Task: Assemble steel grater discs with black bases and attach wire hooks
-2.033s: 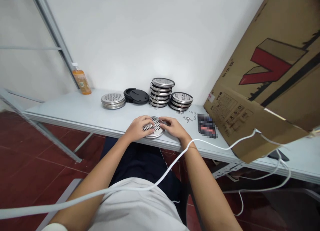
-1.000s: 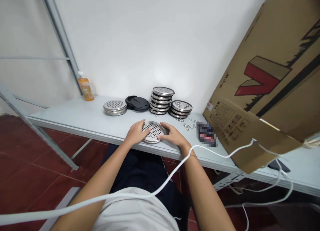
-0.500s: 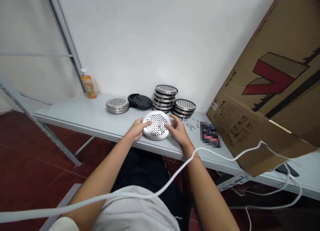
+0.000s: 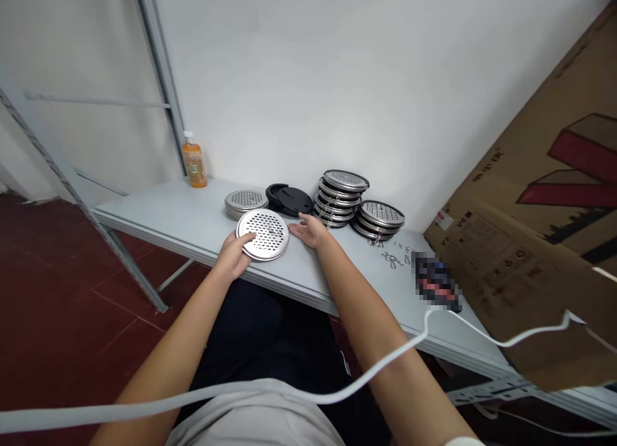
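Note:
My left hand grips a round perforated metal lid by its near edge, tilted up just above the pale table. My right hand is off the lid, fingers spread, palm down close to the table, right of the lid. Behind the lid lie a short stack of perforated lids and a black round lid. Further right stand a tall stack of metal lids and a lower stack.
An orange drink bottle stands at the table's back left by a metal frame post. A large cardboard box leans at the right. Small wire clips and a blurred packet lie near it. A white cable crosses my lap.
The lid was flat under both hands near the table edge. My left hand has lifted it and carried it leftward toward the short stack; my right hand has let go and opened.

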`<action>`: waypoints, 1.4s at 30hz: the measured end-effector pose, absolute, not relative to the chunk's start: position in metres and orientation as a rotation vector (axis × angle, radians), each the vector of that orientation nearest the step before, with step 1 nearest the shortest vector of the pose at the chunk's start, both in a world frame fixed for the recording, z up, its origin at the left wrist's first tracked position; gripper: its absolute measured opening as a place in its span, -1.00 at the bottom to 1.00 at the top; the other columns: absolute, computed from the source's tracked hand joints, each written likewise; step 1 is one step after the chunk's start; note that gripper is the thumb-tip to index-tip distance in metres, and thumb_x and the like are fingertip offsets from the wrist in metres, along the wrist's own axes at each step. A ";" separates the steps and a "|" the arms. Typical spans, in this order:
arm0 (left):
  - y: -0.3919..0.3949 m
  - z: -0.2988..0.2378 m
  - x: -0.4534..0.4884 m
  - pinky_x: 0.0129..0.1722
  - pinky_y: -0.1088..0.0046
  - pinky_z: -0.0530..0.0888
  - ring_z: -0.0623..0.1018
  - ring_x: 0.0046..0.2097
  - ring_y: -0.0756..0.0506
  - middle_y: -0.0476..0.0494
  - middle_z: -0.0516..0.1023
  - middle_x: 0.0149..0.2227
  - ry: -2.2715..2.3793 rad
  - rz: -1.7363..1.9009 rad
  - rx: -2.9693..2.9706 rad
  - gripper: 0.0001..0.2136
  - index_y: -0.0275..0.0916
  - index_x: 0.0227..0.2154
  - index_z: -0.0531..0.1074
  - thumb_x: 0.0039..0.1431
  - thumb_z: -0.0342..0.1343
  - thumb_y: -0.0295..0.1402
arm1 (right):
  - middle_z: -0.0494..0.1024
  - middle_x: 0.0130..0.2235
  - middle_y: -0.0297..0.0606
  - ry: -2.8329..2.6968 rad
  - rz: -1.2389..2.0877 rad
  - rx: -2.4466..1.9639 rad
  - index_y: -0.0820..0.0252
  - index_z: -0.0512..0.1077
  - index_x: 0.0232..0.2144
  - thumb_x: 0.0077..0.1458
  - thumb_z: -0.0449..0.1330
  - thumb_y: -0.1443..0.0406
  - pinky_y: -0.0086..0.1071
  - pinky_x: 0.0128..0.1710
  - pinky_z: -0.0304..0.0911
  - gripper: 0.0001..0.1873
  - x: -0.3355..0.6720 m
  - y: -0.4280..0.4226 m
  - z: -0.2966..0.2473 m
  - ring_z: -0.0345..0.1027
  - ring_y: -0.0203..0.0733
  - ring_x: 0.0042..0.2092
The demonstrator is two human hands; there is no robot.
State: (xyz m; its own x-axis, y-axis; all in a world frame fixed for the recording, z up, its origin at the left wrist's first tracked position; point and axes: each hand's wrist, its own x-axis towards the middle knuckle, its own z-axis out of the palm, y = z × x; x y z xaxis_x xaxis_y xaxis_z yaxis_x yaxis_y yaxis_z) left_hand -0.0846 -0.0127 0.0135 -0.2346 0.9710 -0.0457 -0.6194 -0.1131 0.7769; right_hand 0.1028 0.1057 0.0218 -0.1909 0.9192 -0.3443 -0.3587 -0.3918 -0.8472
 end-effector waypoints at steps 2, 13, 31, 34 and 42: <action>-0.012 0.012 -0.084 0.07 0.04 0.48 0.58 0.00 -0.28 -0.36 0.60 -0.10 0.816 1.631 0.596 -0.61 -0.36 -0.06 0.43 -0.01 0.19 -0.63 | 0.52 -0.16 0.04 -0.713 1.694 -1.129 0.33 0.16 0.07 0.31 0.03 0.23 -0.30 -0.29 0.51 -0.63 0.087 0.125 0.021 0.53 -0.20 -0.28; -0.008 0.007 -0.083 0.12 0.04 0.45 0.56 0.04 -0.27 -0.36 0.59 -0.06 0.755 1.594 0.621 -0.62 -0.33 -0.08 0.41 -0.01 0.22 -0.60 | 0.49 -0.44 -0.25 -0.581 1.567 -1.114 0.27 0.27 -0.10 0.25 0.04 0.31 -0.43 -0.47 0.46 -0.80 0.082 0.154 0.017 0.47 -0.26 -0.43; 0.004 0.012 -0.074 0.03 0.19 0.53 0.61 -0.06 -0.19 -0.26 0.63 -0.14 0.773 1.658 0.489 -0.71 -0.30 -0.09 0.44 0.08 0.13 -0.55 | 0.54 -0.51 -0.24 -0.988 1.678 -0.938 0.18 0.36 -0.43 0.18 0.05 0.28 -0.47 -0.47 0.37 -0.83 0.164 0.079 0.024 0.43 -0.28 -0.49; 0.014 0.014 -0.057 0.01 0.23 0.53 0.62 -0.10 -0.17 -0.26 0.63 -0.16 0.765 1.599 0.496 -0.75 -0.31 -0.12 0.45 0.11 0.15 -0.49 | 0.55 -0.54 -0.24 -1.132 1.625 -0.958 0.20 0.38 -0.44 0.14 0.08 0.29 -0.49 -0.51 0.35 -0.85 0.194 0.063 0.017 0.43 -0.27 -0.52; 0.037 0.009 -0.008 0.01 0.22 0.51 0.63 -0.11 -0.18 -0.22 0.65 -0.19 0.753 1.507 0.554 -0.74 -0.30 -0.11 0.47 0.13 0.13 -0.37 | 0.53 -0.61 -0.25 -1.299 1.452 -0.943 0.19 0.35 -0.45 0.01 0.21 0.27 -0.49 -0.59 0.31 -0.88 0.223 0.048 0.008 0.45 -0.23 -0.57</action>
State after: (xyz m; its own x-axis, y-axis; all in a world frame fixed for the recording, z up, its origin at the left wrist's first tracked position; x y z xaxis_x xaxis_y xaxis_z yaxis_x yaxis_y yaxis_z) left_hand -0.0075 0.0373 0.0093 -0.0838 0.9917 -0.0975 -0.6730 0.0158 0.7394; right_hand 0.2227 0.0478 0.0079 -0.2631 0.9639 0.0417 -0.1484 0.0023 -0.9889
